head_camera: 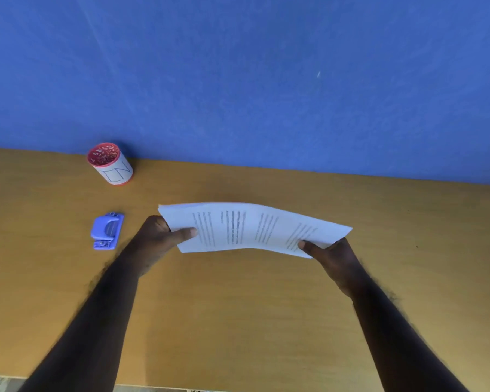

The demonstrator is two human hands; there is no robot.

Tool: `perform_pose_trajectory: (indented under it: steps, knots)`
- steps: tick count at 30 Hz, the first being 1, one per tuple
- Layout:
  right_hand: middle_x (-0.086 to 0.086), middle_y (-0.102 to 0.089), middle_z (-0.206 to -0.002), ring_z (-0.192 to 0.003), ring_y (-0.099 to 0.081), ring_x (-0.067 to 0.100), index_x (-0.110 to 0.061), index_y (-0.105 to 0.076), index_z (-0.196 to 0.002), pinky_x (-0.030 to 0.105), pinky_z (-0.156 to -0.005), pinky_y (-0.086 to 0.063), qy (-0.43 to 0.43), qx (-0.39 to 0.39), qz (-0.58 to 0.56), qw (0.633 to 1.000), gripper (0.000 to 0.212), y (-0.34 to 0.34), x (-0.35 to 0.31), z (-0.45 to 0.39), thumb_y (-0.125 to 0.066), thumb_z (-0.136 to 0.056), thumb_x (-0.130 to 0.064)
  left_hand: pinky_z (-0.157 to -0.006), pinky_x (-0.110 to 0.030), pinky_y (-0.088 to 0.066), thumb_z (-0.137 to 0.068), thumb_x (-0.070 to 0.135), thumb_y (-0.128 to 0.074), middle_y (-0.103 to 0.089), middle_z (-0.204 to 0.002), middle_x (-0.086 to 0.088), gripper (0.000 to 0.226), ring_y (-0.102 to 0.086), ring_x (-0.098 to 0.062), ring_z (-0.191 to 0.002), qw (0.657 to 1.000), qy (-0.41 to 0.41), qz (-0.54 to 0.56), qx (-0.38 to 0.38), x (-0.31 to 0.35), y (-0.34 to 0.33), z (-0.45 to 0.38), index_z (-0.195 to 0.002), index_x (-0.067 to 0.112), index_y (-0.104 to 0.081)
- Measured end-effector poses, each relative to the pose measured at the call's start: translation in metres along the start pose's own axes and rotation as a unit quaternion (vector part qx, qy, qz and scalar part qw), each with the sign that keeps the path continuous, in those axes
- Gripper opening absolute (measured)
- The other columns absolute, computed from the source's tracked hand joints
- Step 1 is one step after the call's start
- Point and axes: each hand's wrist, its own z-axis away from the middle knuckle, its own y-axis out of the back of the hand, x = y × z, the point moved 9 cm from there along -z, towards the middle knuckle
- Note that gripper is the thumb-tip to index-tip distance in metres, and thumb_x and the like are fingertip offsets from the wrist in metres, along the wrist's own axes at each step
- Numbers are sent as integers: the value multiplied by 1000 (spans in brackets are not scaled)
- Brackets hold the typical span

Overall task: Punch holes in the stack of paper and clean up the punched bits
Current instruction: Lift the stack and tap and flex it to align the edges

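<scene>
A stack of printed white paper (249,229) hangs above the wooden table (238,306), bowed upward in the middle. My left hand (161,236) grips its left end, thumb on top. My right hand (331,256) grips its right end the same way. A purple hole punch (107,231) lies on the table to the left of my left hand, apart from it. No punched bits show on the table.
A red perforated cup with a white label (110,163) stands at the back left, close to the blue wall (238,80). The table's near edge (153,387) runs along the bottom of the view.
</scene>
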Motion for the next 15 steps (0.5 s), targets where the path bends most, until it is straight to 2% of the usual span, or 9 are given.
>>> perform_pose_trajectory:
  steps: [4,9,11,13,15]
  knots:
    - [8,-77,-110,-106,-72,27,-9,-73,-113,50,-98,-54,-53,32,54,997,28,-1,30,-1,-77,-85,-9,-98,-48,-54,-71,25,-79,-79,-107,3,36,-72,-17,-105,996,45,-74,-5,-23,-11,9,-106,24,-77]
    - [3,-77,-109,-102,-73,20,-14,-72,-114,46,-94,-57,-62,40,72,995,30,2,36,-2,-79,-84,-14,-83,-33,-56,-71,37,-77,-79,-103,13,31,-73,-5,-96,994,54,-92,-10,-26,-13,13,-101,44,-76]
    - [2,-78,-108,-102,-73,21,-14,-72,-113,44,-94,-57,-68,44,73,994,30,4,39,-2,-79,-84,-13,-84,-34,-55,-71,37,-76,-79,-103,12,30,-73,-7,-97,994,63,-90,-13,-28,-16,15,-101,41,-77]
    - [1,-78,-105,-102,-73,23,-15,-73,-108,37,-88,-59,-80,55,83,992,26,6,43,-1,-80,-83,-14,-91,-42,-56,-74,35,-74,-80,-103,7,30,-73,-15,-101,994,71,-88,-3,-32,-17,16,-104,31,-77]
    - [-3,-77,-107,-103,-72,19,-18,-72,-108,24,-78,-56,-79,71,104,989,28,10,41,-2,-81,-81,-17,-88,-46,-55,-75,35,-74,-80,-100,2,28,-73,-24,-99,994,77,-72,22,-34,-13,16,-100,24,-78]
